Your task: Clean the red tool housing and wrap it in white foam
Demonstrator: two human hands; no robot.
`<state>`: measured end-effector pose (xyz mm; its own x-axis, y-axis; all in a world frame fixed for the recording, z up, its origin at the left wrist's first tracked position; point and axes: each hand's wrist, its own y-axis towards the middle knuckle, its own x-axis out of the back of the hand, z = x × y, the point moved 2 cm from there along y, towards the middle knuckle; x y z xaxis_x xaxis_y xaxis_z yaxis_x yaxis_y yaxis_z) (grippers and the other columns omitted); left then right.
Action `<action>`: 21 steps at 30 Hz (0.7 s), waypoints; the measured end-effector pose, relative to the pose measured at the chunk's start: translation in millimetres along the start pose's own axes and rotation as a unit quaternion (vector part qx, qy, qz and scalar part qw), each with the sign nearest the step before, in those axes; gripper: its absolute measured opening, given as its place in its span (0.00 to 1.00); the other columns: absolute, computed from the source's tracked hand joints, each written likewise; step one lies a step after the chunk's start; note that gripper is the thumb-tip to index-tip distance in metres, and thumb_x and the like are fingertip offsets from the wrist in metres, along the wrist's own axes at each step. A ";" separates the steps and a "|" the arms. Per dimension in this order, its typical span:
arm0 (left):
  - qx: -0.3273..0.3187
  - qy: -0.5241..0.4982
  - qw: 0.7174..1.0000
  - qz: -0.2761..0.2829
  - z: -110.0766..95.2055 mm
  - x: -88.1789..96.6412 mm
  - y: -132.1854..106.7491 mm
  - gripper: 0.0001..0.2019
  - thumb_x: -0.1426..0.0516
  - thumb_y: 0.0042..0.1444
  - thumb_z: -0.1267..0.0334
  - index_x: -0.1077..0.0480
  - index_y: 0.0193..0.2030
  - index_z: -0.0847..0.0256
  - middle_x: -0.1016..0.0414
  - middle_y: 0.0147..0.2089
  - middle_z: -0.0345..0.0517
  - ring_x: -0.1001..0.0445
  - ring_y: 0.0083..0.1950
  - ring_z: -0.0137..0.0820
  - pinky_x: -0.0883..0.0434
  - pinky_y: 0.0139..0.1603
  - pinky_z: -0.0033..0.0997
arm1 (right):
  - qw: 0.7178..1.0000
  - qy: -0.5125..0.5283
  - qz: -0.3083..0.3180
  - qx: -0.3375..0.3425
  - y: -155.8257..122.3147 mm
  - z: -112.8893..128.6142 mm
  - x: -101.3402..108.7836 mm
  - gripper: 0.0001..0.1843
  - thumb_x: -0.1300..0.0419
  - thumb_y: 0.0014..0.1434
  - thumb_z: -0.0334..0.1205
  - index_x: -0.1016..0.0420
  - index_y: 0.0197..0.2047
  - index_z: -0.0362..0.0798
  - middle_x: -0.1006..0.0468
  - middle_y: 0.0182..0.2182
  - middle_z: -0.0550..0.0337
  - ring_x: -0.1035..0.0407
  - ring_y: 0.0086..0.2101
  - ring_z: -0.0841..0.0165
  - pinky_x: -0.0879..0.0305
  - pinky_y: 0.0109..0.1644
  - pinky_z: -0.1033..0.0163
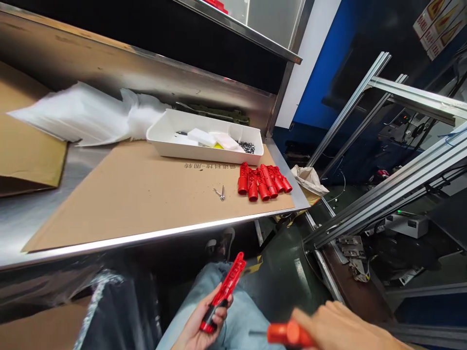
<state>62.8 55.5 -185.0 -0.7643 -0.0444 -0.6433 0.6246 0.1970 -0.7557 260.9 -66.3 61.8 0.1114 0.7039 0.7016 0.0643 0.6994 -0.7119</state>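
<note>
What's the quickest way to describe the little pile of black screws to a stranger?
On the steel workbench, a brown cardboard sheet carries a white rectangular tray. At the tray's right end in this view lies a small heap of black screws, dark and loose, beside the white blocks.

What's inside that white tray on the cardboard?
The white plastic tray holds white blocks, a heap of small dark screws and a yellow scrap; anything beneath the blocks is hidden.

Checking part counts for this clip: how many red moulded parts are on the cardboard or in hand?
7 red moulded parts: six side by side on the cardboard sheet, one in the left hand. The row overlaps, so another may be hidden.
</note>
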 end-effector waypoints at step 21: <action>-0.357 0.339 0.863 -0.116 -31.1 -8.3 -38.3 0.17 0.28 0.42 0.71 0.18 0.41 0.53 0.24 0.45 0.43 0.34 0.52 0.36 0.37 0.39 0.08 | 0.992 0.091 -0.087 -0.006 -3.1 -9.6 10.8 0.14 0.49 0.68 0.40 0.32 0.55 0.52 0.21 0.42 0.51 0.26 0.43 0.54 0.36 0.45 0.57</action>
<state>40.2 78.7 -146.9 -0.9247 0.3717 -0.0821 0.3693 0.8238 -0.4301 271.5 -62.1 71.3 0.2738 0.5377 0.7975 0.1094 0.8064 -0.5812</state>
